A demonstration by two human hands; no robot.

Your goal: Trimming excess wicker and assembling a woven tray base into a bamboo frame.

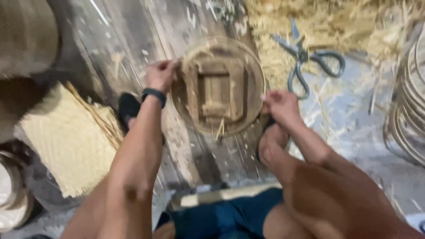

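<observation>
Worn floor planks carry a round wooden form, ringed by a thin hoop. Left hand and right hand grip opposite rims, steadying it; scissors lie beyond, a woven mat left.

Both hands, left hand and right hand, grip the round wooden form; scissors (dark-handled) lie just right of it.
</observation>
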